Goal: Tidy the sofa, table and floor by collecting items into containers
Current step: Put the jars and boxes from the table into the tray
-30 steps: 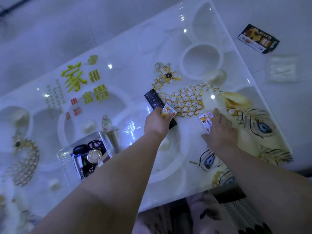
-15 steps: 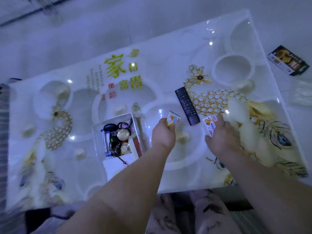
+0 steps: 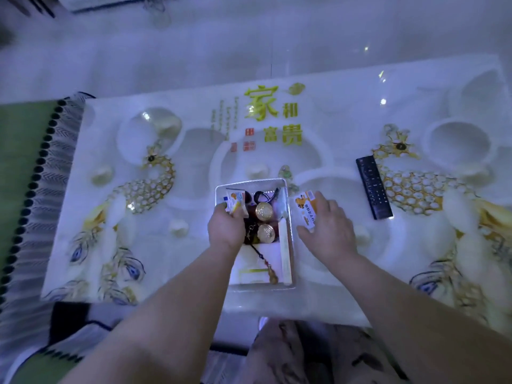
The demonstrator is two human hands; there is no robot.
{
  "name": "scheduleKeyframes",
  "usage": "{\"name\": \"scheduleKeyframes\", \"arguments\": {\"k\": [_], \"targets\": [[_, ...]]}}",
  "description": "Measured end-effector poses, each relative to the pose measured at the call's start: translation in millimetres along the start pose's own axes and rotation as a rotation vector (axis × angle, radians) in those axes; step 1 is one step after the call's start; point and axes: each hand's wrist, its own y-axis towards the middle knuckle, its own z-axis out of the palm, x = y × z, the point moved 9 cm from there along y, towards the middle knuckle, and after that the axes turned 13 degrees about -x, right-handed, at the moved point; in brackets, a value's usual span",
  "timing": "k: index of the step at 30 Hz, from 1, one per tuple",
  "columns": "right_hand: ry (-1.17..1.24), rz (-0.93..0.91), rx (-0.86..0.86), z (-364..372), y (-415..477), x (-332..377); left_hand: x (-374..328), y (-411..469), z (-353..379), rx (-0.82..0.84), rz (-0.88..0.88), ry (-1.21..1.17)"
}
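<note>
A clear plastic bin (image 3: pixel 290 195) stands near the front edge of the white printed table (image 3: pixel 194 112). It holds two gold-lidded jars (image 3: pixel 264 210), a dark cord, a white stick and a pendant. My left hand (image 3: pixel 225 231) is over the bin's left side, shut on a small white-and-orange packet (image 3: pixel 235 200). My right hand (image 3: pixel 328 227) is just right of the bin, holding a second white-and-orange packet (image 3: pixel 304 207) close to the bin's right wall. A black remote (image 3: pixel 374 187) lies on the table further right.
A green mat with a patterned fringe (image 3: pixel 36 167) lies on the floor left of the table. White tiled floor runs beyond the far edge. Patterned fabric (image 3: pixel 318 356) shows below the table's front edge.
Both hands have moved left from beside the remote to the bin, each carrying its packet. The view has swung left, and the dark box on the floor at right is out of view.
</note>
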Motion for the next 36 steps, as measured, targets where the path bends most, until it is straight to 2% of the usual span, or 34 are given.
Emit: {"name": "scheduleKeyframes", "arguments": {"k": [5, 13, 25, 28, 36], "targets": [[-0.006, -0.053, -0.02, 17.2, 1.1, 44.7, 33.8, 27.0, -17.1, 0.041, -0.106, 0.0], [-0.077, -0.156, 0.002, 41.7, 8.1, 110.2, 66.1, 24.0, -15.3, 0.222, 0.006, -0.017], [-0.074, -0.421, 0.14, 98.1, 35.1, 166.0, 55.8, 33.1, -1.5, 0.319, 0.051, -0.117], [-0.063, -0.414, 0.165, 105.6, 38.3, 166.7, 56.7, 37.6, -1.1, 0.321, 0.045, -0.121], [0.02, -0.284, 0.018, 72.7, 33.6, 123.5, 38.3, 26.9, 6.0, 0.332, 0.064, -0.123]]}}
